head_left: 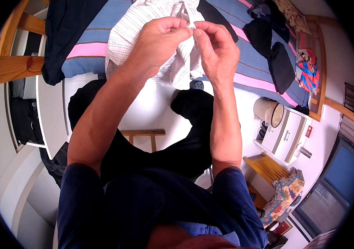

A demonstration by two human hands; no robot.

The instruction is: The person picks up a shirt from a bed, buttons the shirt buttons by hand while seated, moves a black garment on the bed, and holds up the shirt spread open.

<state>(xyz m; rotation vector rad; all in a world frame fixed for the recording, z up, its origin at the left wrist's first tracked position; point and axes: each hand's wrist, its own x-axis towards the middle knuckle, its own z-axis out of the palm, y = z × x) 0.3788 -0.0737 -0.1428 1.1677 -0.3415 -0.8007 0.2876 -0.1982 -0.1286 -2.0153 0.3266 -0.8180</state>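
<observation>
A white shirt with thin dark stripes (123, 37) hangs over the near edge of the bed at the top centre. My left hand (158, 41) pinches its cloth between thumb and index finger. Close against it, my right hand (218, 50) pinches the same part of the shirt, with the two thumbs' tips almost touching. The small piece between the fingertips is too small to make out. Below the hands the rest of the shirt falls in folds.
The bed's blue cover with pink stripes (87, 50) bears dark clothes (280, 66) at the right and dark cloth (67, 37) at the left. An open drawer (50, 99) stands left. At right are a bin (266, 110), a white cabinet (287, 133) and a wooden stool (264, 166).
</observation>
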